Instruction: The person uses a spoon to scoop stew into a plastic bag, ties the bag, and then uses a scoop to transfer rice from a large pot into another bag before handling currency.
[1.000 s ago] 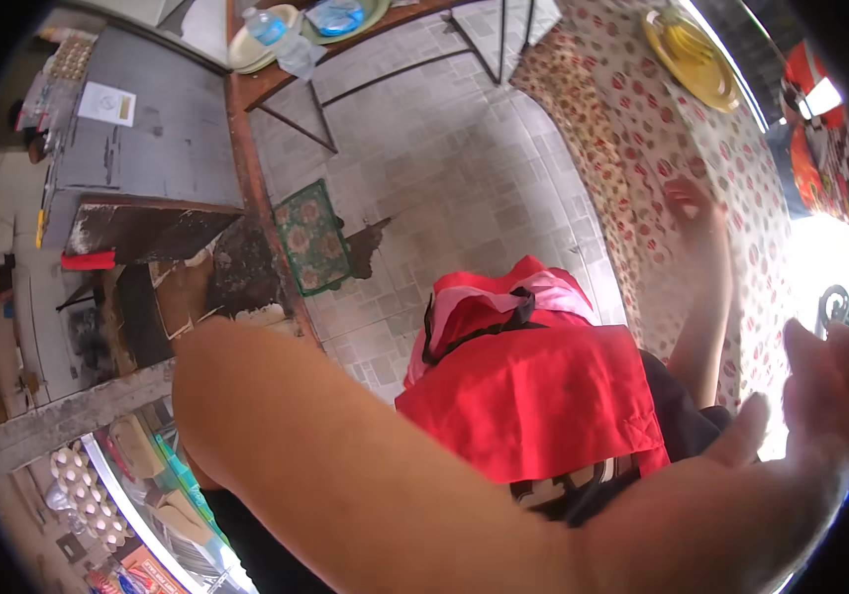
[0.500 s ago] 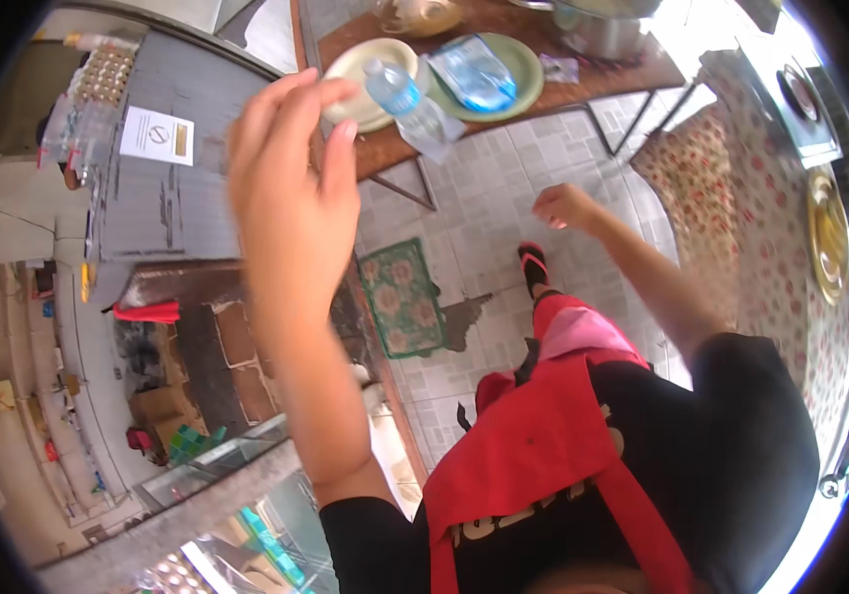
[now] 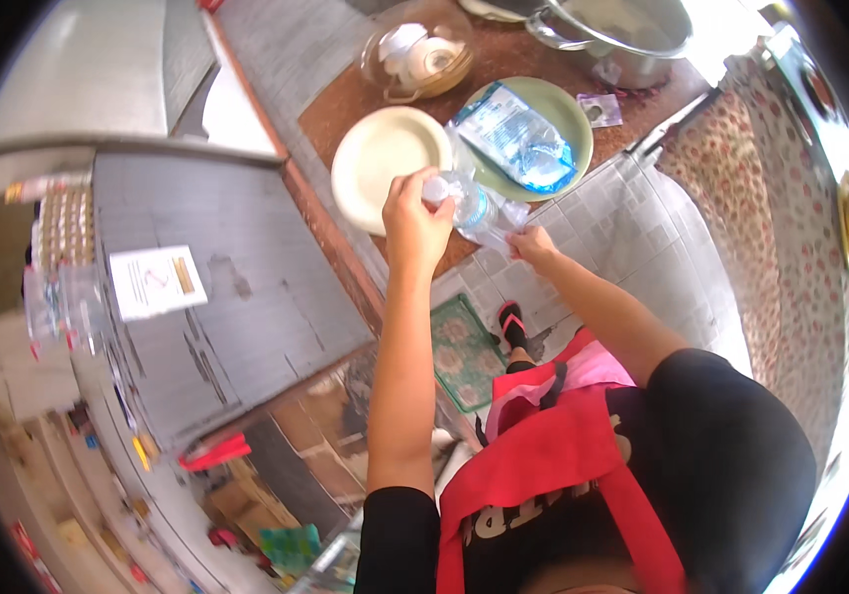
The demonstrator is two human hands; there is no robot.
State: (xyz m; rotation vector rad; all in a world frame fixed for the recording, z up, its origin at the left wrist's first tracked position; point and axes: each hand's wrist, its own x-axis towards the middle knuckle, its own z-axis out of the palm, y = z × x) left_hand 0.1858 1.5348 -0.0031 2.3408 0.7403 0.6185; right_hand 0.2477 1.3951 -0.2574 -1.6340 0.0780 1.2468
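Head view, left fingers (image 3: 408, 191) gripping a clear cylindrical plastic bottle (image 3: 471, 206), right fingers (image 3: 522, 241) at its base, grip unclear.

- Bottle (image 3: 462, 201): clear and light blue
- Packet (image 3: 513, 131): white and blue
- Left plate (image 3: 382, 163): cream
- Right plate (image 3: 561, 107): pale green
- Tabletop (image 3: 330, 119): reddish brown
- Apron (image 3: 533, 445): red and pink
- Shirt (image 3: 721, 426): black
- Mat (image 3: 464, 354): green, flower-patterned
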